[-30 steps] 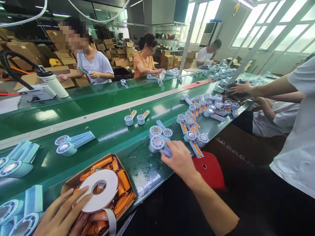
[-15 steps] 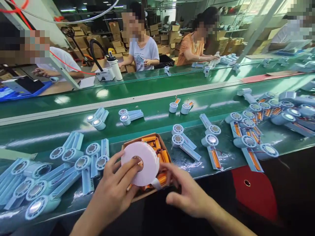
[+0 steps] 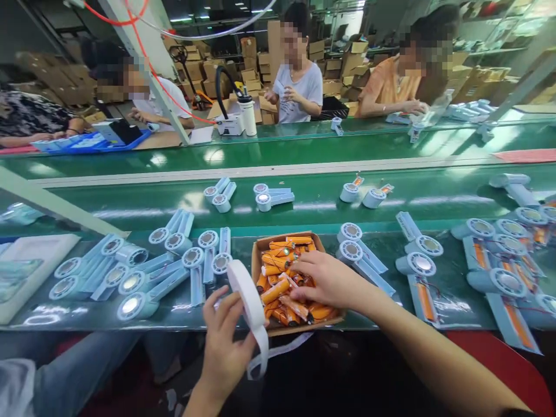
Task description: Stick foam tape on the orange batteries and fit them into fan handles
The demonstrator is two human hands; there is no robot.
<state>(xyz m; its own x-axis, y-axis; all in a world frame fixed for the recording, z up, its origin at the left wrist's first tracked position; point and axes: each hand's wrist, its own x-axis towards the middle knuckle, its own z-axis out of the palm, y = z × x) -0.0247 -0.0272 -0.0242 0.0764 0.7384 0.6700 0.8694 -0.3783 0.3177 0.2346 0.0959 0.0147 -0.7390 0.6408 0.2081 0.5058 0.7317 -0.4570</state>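
My left hand (image 3: 228, 341) grips a roll of white tape (image 3: 247, 292), tilted nearly on edge, at the front left of a cardboard box (image 3: 256, 248). A loose strip of tape (image 3: 282, 350) hangs from the roll and curls to the right below the box. Orange wired cylinders (image 3: 273, 289), which look like battery cells, fill the box. Over them reaches my right hand (image 3: 332, 281), thumb and fingers apart, its fingertips among the cylinders. Whether it touches one firmly is hard to make out.
Light-blue round-headed housings with trough-like handles (image 3: 174, 284) lie left of the box. More housings (image 3: 419, 263) lie at right, some with orange cylinders inside. A green conveyor belt (image 3: 313, 217) runs behind, carrying several pieces. Co-workers sit across it. A white foam tray (image 3: 47, 255) is far left.
The tape roll has moved off the box to its left and tipped from flat to edge-on, its strip now longer. My right hand has gone into the box. The view has swung left.
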